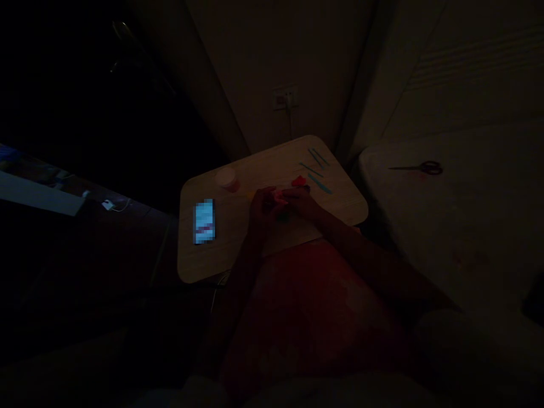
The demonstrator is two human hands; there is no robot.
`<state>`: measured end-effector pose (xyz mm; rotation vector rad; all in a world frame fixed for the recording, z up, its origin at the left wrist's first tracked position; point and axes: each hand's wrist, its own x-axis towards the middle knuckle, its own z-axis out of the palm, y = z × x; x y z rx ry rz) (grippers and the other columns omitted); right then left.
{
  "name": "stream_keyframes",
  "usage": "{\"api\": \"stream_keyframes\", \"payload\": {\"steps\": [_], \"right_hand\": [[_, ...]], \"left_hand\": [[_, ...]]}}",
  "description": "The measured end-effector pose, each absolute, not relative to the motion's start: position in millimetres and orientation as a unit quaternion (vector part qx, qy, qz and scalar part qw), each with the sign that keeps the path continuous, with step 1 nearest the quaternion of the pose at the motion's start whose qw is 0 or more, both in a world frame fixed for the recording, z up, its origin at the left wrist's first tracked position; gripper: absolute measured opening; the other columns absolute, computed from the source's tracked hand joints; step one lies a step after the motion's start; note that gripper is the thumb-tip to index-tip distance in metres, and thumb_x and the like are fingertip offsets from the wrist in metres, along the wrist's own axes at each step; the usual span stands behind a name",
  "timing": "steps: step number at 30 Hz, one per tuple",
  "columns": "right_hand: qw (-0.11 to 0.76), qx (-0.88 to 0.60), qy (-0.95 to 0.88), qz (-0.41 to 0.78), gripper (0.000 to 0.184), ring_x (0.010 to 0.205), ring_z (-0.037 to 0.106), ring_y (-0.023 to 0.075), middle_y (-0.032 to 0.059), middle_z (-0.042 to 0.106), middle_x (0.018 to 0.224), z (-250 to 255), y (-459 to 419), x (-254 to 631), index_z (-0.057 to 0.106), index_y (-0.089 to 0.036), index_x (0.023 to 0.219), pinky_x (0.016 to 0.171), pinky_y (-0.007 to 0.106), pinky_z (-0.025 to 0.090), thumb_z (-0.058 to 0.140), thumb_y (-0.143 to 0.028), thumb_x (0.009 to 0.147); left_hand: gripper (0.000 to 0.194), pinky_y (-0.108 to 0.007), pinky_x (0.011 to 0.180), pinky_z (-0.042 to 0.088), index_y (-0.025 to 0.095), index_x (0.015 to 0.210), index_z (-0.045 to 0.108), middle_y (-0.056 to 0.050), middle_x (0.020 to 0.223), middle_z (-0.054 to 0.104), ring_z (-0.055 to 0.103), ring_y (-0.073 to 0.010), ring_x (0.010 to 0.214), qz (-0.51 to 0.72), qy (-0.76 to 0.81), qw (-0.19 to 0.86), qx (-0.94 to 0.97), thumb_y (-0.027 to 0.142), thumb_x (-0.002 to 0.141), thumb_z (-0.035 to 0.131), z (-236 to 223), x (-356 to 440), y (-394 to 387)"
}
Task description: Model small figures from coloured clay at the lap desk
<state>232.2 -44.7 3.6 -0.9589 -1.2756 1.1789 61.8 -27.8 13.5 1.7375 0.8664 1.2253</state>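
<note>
Both hands meet over the small wooden-topped table, pinching a pink lump [279, 197] that looks like modelling clay. My left hand [259, 208] curls around its left side, while my right hand [299, 202] grips it from the right with bent fingers. Just beyond them lies a red lump [299, 181] of similar material. Several thin teal tools [322, 184] rest on the table to the right of it. Under the hands a dark green patch [282, 216] shows partly. Something yellow [250, 195] peeks out beside my left hand. Dim light hides the fingertips.
The table [238, 243] also carries a lit phone [204, 222] at the left and a pale-lidded tub [227, 179] at the back. Scissors [423, 168] lie on a pale surface to the right. A wall socket [285, 98] with a plugged-in cord is behind the table.
</note>
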Motion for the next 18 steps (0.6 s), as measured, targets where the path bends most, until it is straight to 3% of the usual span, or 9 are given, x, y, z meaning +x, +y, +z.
{"api": "stream_keyframes", "payload": {"steps": [4,12,18], "right_hand": [[0.529,-0.41,-0.568,0.48,0.054,0.068,0.061,0.0156,0.0021,0.072,0.075,2.2,-43.9,231.3,0.08,-0.018,0.086,0.065,0.027,0.048,0.076,-0.071,0.079],[0.57,-0.416,-0.476,0.525,0.044,0.068,0.063,0.0139,0.004,0.075,0.078,-0.6,-43.0,231.6,0.075,-0.016,0.076,0.063,0.025,0.051,0.092,-0.055,0.066],[0.584,-0.333,-0.422,0.608,0.04,0.073,0.067,0.0144,0.0033,0.074,0.08,-0.8,-44.6,233.7,0.075,-0.017,0.081,0.07,0.026,0.055,0.091,-0.052,0.07]], "left_hand": [[0.032,-0.032,0.082,0.057,0.025,0.104,0.08,-0.008,0.105,0.07,0.067,-0.0227,0.099,0.477,0.329,0.367,0.728,0.051,0.087,0.082,20.5,59.4,-28.3],[0.035,-0.035,0.088,0.058,0.023,0.096,0.082,-0.008,0.102,0.069,0.067,-0.0224,0.098,0.482,0.32,0.361,0.731,0.056,0.086,0.082,18.9,59.6,-26.1],[0.035,-0.035,0.088,0.057,0.021,0.089,0.08,-0.006,0.101,0.068,0.065,-0.0202,0.095,0.473,0.334,0.296,0.76,0.055,0.093,0.075,17.7,55.8,-24.9]]}}
